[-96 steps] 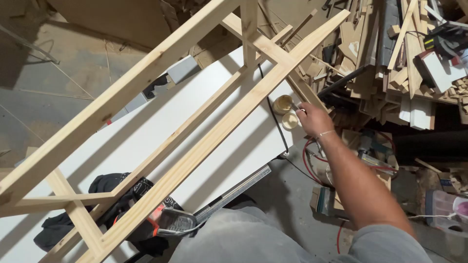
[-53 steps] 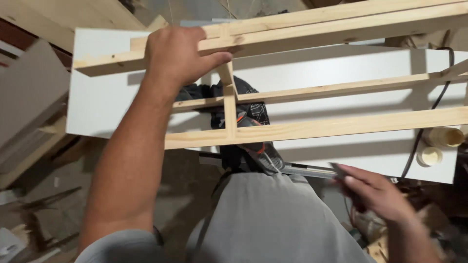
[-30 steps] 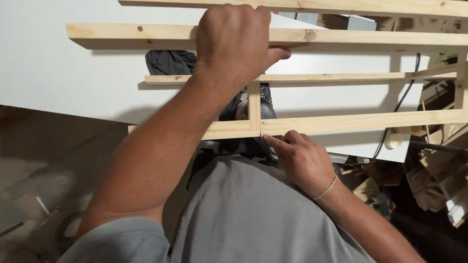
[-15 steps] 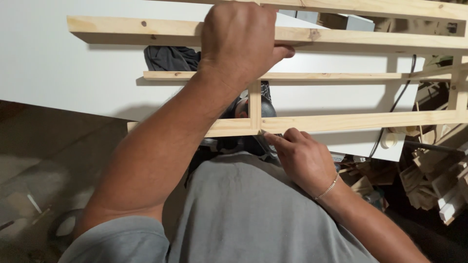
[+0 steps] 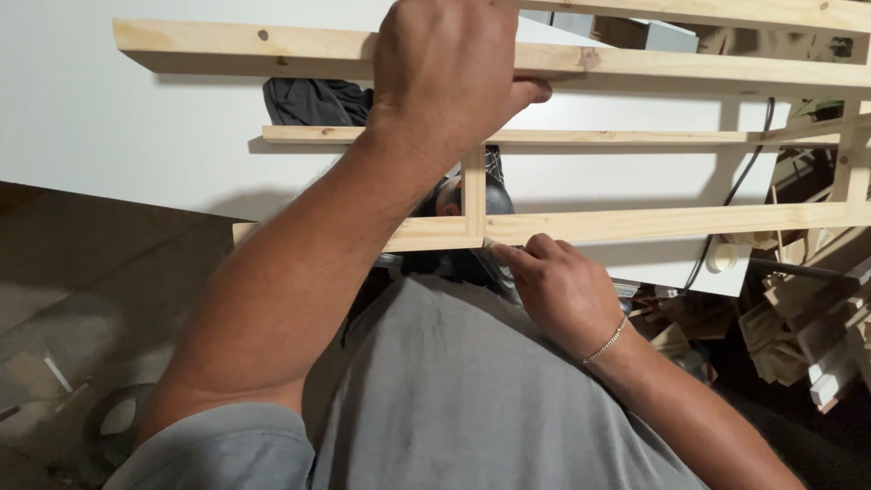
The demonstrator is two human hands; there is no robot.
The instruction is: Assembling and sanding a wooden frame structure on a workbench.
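Observation:
A frame of pale wooden battens [image 5: 671,222] lies across a white board [image 5: 109,136]. My left hand [image 5: 449,68] is closed around the far batten [image 5: 245,50], thumb under it. My right hand [image 5: 558,286] rests at the near batten, forefinger on its lower edge just right of the short upright crosspiece [image 5: 474,195]. It holds nothing that I can see. A dark power tool [image 5: 494,195] with an orange part shows under the frame, behind the crosspiece.
A dark cloth [image 5: 313,100] lies on the white board beneath the battens. A black cable [image 5: 739,177] runs down the board's right side to a pale round object [image 5: 721,257]. Scrap wood offcuts [image 5: 817,336] pile up at the right. Bare floor lies at the left.
The view swung from the frame's end to its side. My left hand took hold of the far batten and stays there. My right hand came up to the near batten's joint.

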